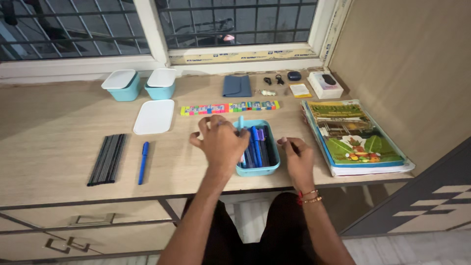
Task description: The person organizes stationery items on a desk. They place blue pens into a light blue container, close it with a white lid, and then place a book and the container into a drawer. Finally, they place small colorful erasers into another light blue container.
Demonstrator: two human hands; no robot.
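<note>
1. Pale wood-grain covers the bench [59, 142] in the head view; a light blue open box [257, 169] full of blue pens [256, 142] sits near its front edge, between the two hands.
2. The left hand [221, 142] hovers over the box's left rim with fingers spread and curled; a light blue pen [241, 122] stands up just past its fingertips, but whether it is pinched cannot be told.
3. The right hand [298, 156] rests on the bench just beside the box's right wall, fingers loosely bent, holding nothing.
4. Left of the box lie a white lid [154, 117], a single blue pen [143, 162] and a row of dark pencils [108, 159].
5. Behind the box runs a strip of coloured erasers [229, 107]; two lidded blue containers [122, 84] stand near the window.
6. To the right lies a stack of books [360, 135].
</note>
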